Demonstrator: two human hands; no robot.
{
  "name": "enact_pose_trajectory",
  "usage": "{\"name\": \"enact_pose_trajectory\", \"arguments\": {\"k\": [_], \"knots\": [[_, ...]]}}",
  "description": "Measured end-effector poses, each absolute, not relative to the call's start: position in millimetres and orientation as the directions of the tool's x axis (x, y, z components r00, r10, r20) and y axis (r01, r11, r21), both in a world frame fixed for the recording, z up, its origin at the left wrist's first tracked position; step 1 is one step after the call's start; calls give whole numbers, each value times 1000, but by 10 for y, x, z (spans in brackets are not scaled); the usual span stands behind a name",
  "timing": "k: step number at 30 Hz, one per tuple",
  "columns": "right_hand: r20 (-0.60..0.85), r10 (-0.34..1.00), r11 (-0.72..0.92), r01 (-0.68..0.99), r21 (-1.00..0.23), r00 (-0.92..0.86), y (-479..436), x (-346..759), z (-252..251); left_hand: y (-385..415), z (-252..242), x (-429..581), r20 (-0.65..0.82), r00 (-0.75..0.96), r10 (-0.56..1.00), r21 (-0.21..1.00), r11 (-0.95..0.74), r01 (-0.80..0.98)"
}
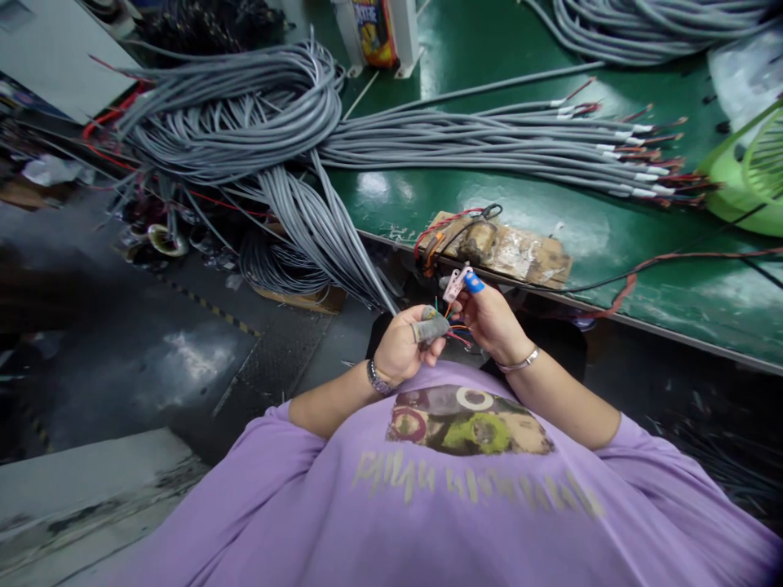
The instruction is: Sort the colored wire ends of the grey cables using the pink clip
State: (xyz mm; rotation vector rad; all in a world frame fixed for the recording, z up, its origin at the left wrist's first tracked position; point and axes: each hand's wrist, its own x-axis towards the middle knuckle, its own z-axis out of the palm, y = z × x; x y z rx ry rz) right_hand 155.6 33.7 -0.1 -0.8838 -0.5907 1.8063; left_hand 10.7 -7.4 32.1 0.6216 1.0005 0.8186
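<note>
Coloured wires [460, 333]: a thin fanned group between the two hands, in front of the person's torso and just off the table's near edge.
Left hand [407, 344]: fingers closed on the wires near their base, a grey covering on at least one finger; the exact grip is partly hidden.
Right hand [489, 319]: blue-wrapped thumb and fingers pinching a small pink piece [453, 287] above the wires.
Handling, wires: judged light, soft and easily bent or nicked; best held at the base, where they bunch.
Handling, pink piece: judged light and rigid, small enough to slip; best pinched across its flat sides.
Grey cable [380, 292]: runs down to the left hand; judged springy, its join to the wires hidden.
Wooden block [541, 259]: on the table [612, 218], just beyond the hands.
Cable bundle [245, 122]: coiled farther back, at left.
Green fan [755, 167]: table's right side.
</note>
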Motion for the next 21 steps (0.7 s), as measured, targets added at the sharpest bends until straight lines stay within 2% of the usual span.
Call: {"name": "enact_pose_trajectory", "arguments": {"k": [6,13,21], "knots": [[-374,904,-419,-607,-675,-208,380,1504,52,-52,276,79,-483,257,837,780,545,-308],[-348,926,-357,-637,-683,-146,388,1451,43,-14,218,103,-488,253,835,782,547,-298],[-371,898,-433,-618,-656,-234,350,1505,4,-65,209,76,-492,267,829,778,556,-292]]}}
